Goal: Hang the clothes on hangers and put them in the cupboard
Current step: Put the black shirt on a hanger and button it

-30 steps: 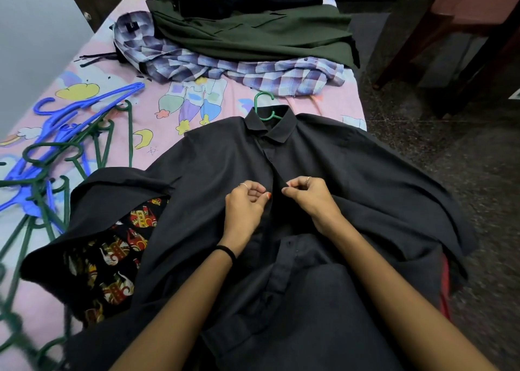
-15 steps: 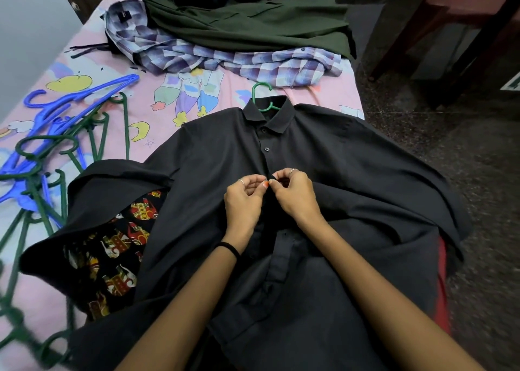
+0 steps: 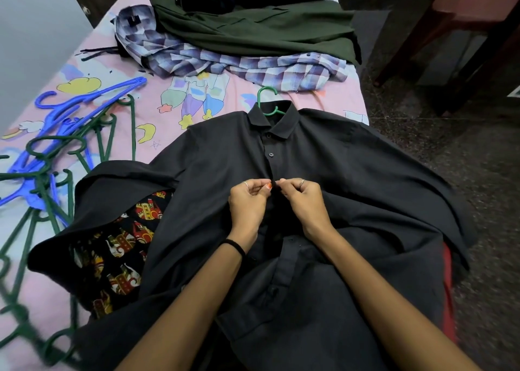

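One black shirt point(image 3: 337, 173) lies on the bed point(image 3: 346, 106), collar toward 12 o'clock, long axis 12 to 6. One green hanger point(image 3: 266, 103) sits in its collar. Left hand point(image 3: 249, 204) and right hand point(image 3: 302, 201) pinch the placket. Three garments are piled at 12; loose hangers point(image 3: 56, 151) at 9.
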A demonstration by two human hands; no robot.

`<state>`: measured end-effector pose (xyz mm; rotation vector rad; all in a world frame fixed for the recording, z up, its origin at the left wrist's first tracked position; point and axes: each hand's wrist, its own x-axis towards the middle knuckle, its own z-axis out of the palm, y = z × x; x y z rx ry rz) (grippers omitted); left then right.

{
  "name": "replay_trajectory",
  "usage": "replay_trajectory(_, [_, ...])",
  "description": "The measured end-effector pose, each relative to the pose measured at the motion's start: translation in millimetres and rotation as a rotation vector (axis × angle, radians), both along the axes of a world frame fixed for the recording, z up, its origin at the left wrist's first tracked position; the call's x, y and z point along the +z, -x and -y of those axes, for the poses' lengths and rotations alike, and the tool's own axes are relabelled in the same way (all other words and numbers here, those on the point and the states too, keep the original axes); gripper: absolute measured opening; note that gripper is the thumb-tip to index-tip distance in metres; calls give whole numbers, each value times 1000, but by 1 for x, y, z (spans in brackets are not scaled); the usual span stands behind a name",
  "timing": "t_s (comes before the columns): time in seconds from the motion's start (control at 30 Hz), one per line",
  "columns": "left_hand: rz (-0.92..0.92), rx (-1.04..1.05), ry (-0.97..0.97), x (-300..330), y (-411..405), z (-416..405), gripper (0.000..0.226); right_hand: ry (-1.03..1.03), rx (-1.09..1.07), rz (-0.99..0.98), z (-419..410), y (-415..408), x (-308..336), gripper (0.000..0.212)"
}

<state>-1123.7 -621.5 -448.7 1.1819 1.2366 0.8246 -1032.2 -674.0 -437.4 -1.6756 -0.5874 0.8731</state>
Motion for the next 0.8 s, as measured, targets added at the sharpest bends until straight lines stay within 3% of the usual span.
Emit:
replay_trajectory(0.2, [-109,-47,-31,5,0,-3,17,28,49,-44,2,-9,1,8])
replay_trajectory(0.37, [-166,-66,-46,9,-3,-2,7,75,69,121,-1,-8,1,7])
replay_trajectory(0.47, [-179,-61,-22,12,-5,-2,15,96,90,292,-2,-5,4,12])
replay_trajectory(0.63, [-79,-5,35,20,-16,-7,8,-40,28,487,-5,-3,5,7])
replay_trajectory(0.8, [102,92,118,31,-27,-9,9,-179,-32,422,-7,-7,11,5])
